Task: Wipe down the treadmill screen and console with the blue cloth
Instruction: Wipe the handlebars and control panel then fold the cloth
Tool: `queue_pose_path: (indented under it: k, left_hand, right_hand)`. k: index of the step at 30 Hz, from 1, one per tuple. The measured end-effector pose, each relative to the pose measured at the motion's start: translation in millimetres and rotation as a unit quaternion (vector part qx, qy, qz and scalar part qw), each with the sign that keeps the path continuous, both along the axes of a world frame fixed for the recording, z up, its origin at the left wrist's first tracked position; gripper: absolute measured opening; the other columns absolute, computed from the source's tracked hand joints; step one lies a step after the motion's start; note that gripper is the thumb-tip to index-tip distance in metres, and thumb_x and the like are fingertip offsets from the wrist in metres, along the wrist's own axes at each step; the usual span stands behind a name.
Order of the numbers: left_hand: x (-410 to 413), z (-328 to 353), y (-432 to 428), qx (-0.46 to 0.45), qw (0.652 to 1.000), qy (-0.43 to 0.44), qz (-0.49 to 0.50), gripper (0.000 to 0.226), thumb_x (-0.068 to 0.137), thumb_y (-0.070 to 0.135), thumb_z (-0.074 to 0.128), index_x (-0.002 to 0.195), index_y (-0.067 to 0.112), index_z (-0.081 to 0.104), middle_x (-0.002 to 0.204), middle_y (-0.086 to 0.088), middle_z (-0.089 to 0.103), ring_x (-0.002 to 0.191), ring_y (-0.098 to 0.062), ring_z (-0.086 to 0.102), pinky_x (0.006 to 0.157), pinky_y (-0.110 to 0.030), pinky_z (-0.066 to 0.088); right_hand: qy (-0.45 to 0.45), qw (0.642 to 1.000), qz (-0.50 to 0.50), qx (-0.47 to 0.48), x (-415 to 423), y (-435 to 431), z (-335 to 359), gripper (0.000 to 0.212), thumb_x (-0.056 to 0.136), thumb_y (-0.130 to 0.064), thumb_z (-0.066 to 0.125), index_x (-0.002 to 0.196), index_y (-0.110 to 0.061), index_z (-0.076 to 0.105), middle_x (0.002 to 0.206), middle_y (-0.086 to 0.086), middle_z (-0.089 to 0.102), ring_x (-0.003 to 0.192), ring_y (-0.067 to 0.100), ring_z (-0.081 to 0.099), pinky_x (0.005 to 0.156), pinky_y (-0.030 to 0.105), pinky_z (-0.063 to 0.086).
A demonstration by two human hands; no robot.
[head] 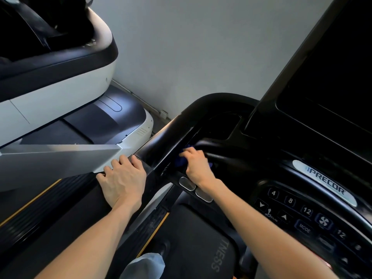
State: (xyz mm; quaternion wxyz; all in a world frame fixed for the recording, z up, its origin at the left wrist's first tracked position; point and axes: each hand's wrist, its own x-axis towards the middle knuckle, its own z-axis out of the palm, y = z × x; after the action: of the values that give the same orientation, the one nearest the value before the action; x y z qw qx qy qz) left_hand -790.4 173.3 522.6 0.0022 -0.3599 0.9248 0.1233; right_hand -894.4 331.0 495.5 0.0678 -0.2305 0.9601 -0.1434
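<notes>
We look down from the head view and take the silver logo badge [324, 182] on the console [261, 164] as our mark. Left of the badge, the right hand [196, 166] curls its fingers over the blue cloth [180, 161] and holds it bunched against the dark recess at the console's left end, just above two metal grip plates [187, 183]. Only scraps of the cloth show around the fingers.

Farther left of the badge, the left hand [122, 178] lies released on the black handrail [159, 143], palm down with its fingers straight and spread.

Above and right of the badge we see the dark screen [332, 77], well apart from the cloth. Just below the badge is the keypad [302, 218], with numbers and a fan button. Far left of the badge stands a second, white machine [60, 87].
</notes>
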Motion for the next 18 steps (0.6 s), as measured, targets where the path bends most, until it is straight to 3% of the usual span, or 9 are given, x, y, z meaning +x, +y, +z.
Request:
queue_pose_path:
  k: [5, 9, 12, 13, 15, 18]
  left_hand:
    - [1, 0, 1, 0.002, 1.000, 0.007, 0.003, 0.046, 0.098, 0.034, 0.028, 0.097, 0.001, 0.060, 0.096, -0.021, 0.065, 0.087, -0.040, 0.059, 0.076, -0.046, 0.040]
    - [1, 1, 1, -0.003, 1.000, 0.020, 0.009, 0.046, 0.097, 0.033, 0.030, 0.098, 0.000, 0.061, 0.097, -0.022, 0.065, 0.089, -0.041, 0.059, 0.077, -0.047, 0.039]
    - [1, 1, 0, -0.004, 1.000, 0.015, 0.004, 0.046, 0.097, 0.033, 0.029, 0.099, 0.000, 0.060, 0.099, -0.023, 0.064, 0.090, -0.040, 0.058, 0.078, -0.046, 0.039]
    - [0, 1, 0, -0.005, 1.000, 0.019, 0.004, 0.046, 0.097, 0.033, 0.029, 0.100, 0.000, 0.060, 0.100, -0.023, 0.064, 0.092, -0.041, 0.058, 0.079, -0.046, 0.039]
    - [0, -1, 0, -0.003, 1.000, 0.020, 0.003, 0.046, 0.098, 0.033, 0.029, 0.101, -0.001, 0.060, 0.102, -0.023, 0.064, 0.093, -0.041, 0.058, 0.081, -0.047, 0.039]
    - [-1, -4, -1, -0.011, 0.999, 0.030, 0.003, 0.047, 0.098, 0.033, 0.029, 0.103, -0.002, 0.060, 0.103, -0.024, 0.064, 0.094, -0.042, 0.057, 0.083, -0.048, 0.039]
  right_hand:
    - [-0.073, 0.996, 0.029, 0.032, 22, -9, 19, 0.046, 0.088, -0.006, 0.043, 0.132, -0.017, 0.053, 0.140, -0.001, 0.044, 0.120, 0.030, 0.044, 0.101, 0.041, 0.040]
    - [0.023, 0.998, 0.036, 0.053, 44, -23, 23, 0.040, 0.093, -0.023, 0.042, 0.132, -0.018, 0.050, 0.136, 0.001, 0.048, 0.119, 0.025, 0.045, 0.096, 0.038, 0.038]
    - [0.037, 0.999, -0.034, 0.008, 69, -22, 1, 0.044, 0.091, -0.017, 0.043, 0.135, -0.020, 0.042, 0.141, 0.001, 0.042, 0.126, 0.022, 0.041, 0.105, 0.042, 0.028]
    - [0.045, 0.998, -0.039, -0.002, 75, -18, -6, 0.046, 0.089, -0.015, 0.047, 0.135, -0.020, 0.043, 0.138, 0.002, 0.045, 0.123, 0.022, 0.046, 0.105, 0.042, 0.031]
    - [0.107, 0.993, -0.036, -0.016, 86, 1, -13, 0.048, 0.082, -0.015, 0.052, 0.129, -0.021, 0.050, 0.123, 0.002, 0.057, 0.107, 0.021, 0.058, 0.092, 0.037, 0.045]
    - [0.159, 0.983, -0.085, -0.027, 106, 48, -13, 0.045, 0.078, -0.022, 0.042, 0.121, -0.019, 0.057, 0.106, -0.002, 0.063, 0.090, 0.019, 0.063, 0.076, 0.032, 0.052]
